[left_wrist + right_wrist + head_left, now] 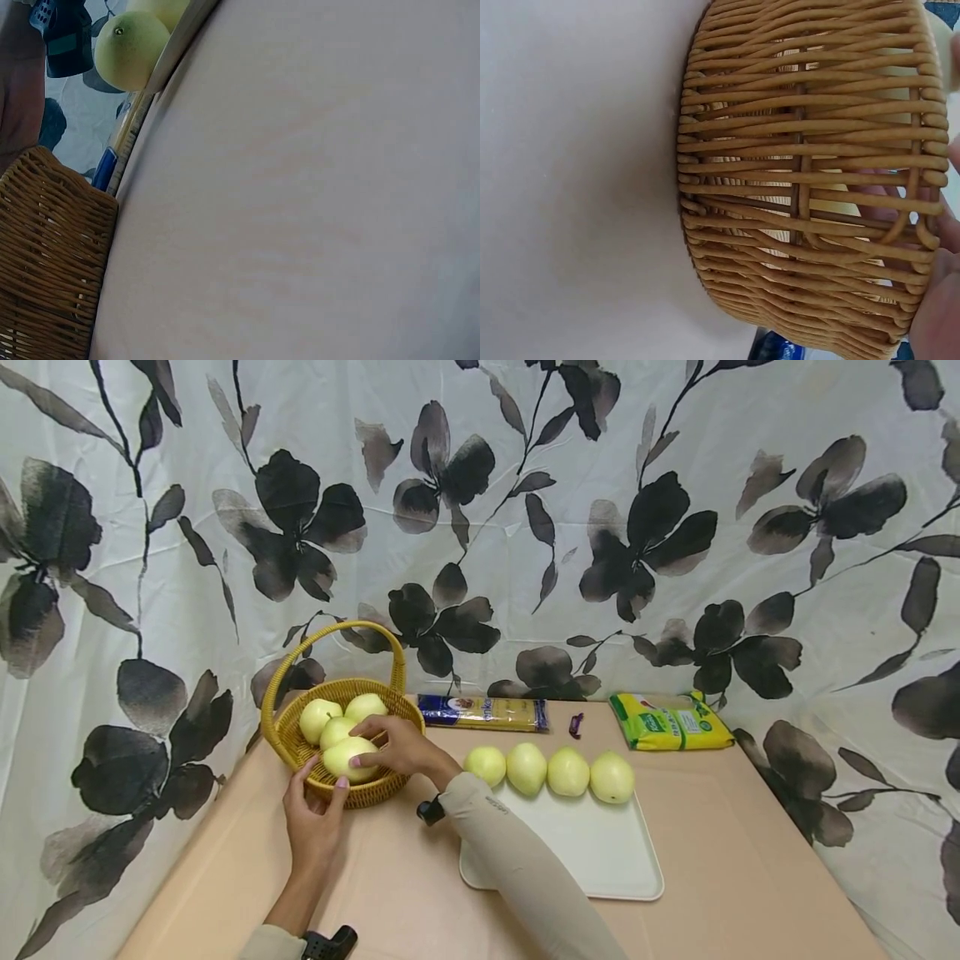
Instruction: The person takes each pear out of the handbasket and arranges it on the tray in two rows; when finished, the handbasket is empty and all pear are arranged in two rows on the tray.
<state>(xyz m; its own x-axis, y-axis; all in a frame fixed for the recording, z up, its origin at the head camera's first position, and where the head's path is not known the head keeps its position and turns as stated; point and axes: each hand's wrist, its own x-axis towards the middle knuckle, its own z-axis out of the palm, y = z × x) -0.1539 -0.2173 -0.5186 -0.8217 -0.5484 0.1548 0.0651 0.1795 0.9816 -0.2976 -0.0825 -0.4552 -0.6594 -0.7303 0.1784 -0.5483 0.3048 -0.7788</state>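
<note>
A woven wicker basket [371, 793] with a tall arched handle stands at the left of the table, several pale green pears in it. My right hand [405, 747] reaches over its right side and holds the nearest pear [341, 756] between thumb and fingers, inside the rim. At the near rim, my left hand [309, 827] grips the basket with thumb and fingertips. Farther back in the basket are a left pear [318, 720] and a right pear [366, 706]. Woven sides of the basket [802, 165] fill much of the right wrist view.
Right of the basket lies a white tray [600, 856], a row of pears [568, 772] along its far edge. Behind are a blue and yellow packet [483, 713], a small purple wrapped sweet [575, 725] and a yellow-green packet [667, 722]. A floral curtain [525, 568] hangs behind the table.
</note>
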